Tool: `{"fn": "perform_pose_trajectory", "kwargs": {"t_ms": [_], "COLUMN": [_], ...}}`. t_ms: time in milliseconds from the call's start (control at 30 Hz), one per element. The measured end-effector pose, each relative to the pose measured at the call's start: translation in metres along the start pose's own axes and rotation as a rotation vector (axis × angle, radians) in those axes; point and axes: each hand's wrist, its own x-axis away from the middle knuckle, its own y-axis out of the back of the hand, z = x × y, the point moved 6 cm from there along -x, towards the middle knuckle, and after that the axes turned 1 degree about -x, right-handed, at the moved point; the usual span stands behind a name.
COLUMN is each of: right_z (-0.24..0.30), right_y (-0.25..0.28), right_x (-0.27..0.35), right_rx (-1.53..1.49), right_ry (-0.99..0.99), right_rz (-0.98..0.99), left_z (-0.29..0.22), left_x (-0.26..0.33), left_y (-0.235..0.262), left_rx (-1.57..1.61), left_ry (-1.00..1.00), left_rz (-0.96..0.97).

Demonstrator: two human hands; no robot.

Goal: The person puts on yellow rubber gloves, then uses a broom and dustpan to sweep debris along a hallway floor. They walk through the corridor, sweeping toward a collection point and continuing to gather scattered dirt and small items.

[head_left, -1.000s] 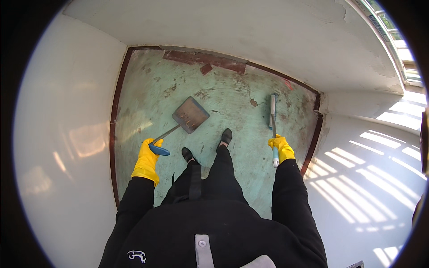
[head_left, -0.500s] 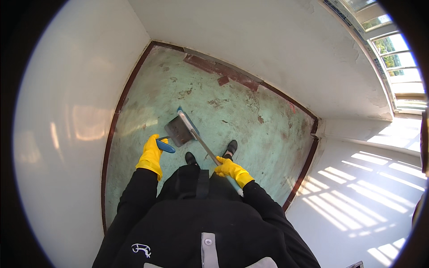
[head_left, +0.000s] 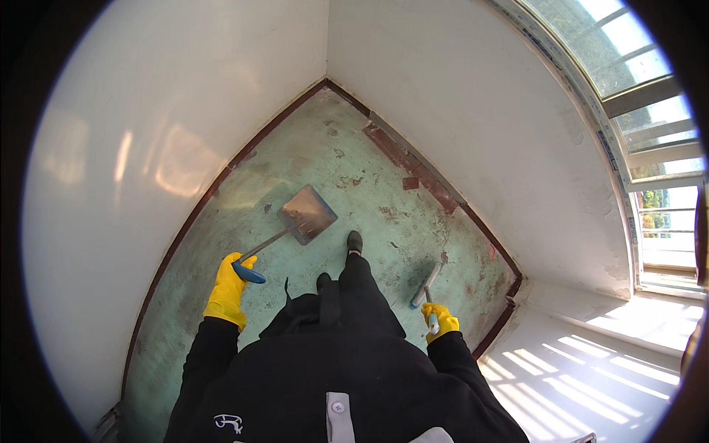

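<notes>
My left hand point(head_left: 226, 294), in a yellow rubber glove, is closed round the blue grip of a long-handled dustpan point(head_left: 307, 215). The dark pan reaches out ahead of me over the green floor, and small marks or bits show on it; I cannot tell which. Lower right, my right hand point(head_left: 444, 322), gloved in yellow too, grips the pale handle of a broom point(head_left: 427, 283). The broom's narrow head is out past that hand, over the floor and well apart from the dustpan. Whether pan or broom touches the floor is hard to tell.
White walls point(head_left: 192, 96) meet in a corner ahead, edged by a dark red skirting point(head_left: 244, 151). Reddish patches point(head_left: 410, 183) mark the worn floor point(head_left: 369, 199). A barred window point(head_left: 661, 214) is on the right. My dark shoe point(head_left: 354, 241) is forward.
The broom has left the dustpan and swung right. The dustpan has turned, its inner face now showing. One foot has stepped ahead, and my view has turned toward the corner.
</notes>
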Motion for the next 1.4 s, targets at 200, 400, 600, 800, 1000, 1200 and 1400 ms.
{"fn": "perform_pose_trajectory", "kwargs": {"t_ms": [200,400,600,800,1000,1200,1400], "right_z": [-0.015,0.016,0.053,0.132,0.168,0.044,-0.077], "right_y": [-0.101,-0.292,-0.421,-0.497,-0.553,-0.532,-0.476], "right_x": [0.035,0.017,-0.007,-0.026,-0.058,-0.025,0.073], "right_rx": [0.250,0.711,0.583,1.050,1.656,1.859,2.108], "right_ry": [-0.084,0.077,-0.226,0.105,0.391,0.353,0.104], "right_rz": [0.393,0.456,0.492,0.595,0.398,0.547,0.911], "left_z": [0.001,-0.013,-0.010,-0.017,-0.017,-0.021,-0.025], "left_x": [0.007,-0.006,-0.027,-0.055,-0.065,-0.075,-0.080], "left_y": [0.038,0.060,0.080,0.088,0.083,0.085,0.083], "left_rx": [0.008,0.078,0.288,0.348,0.420,0.533,0.561], "left_ry": [0.011,0.018,-0.017,-0.096,-0.066,-0.071,-0.056], "left_rz": [-0.234,-0.349,-0.430,-0.572,-0.563,-0.587,-0.491]}}
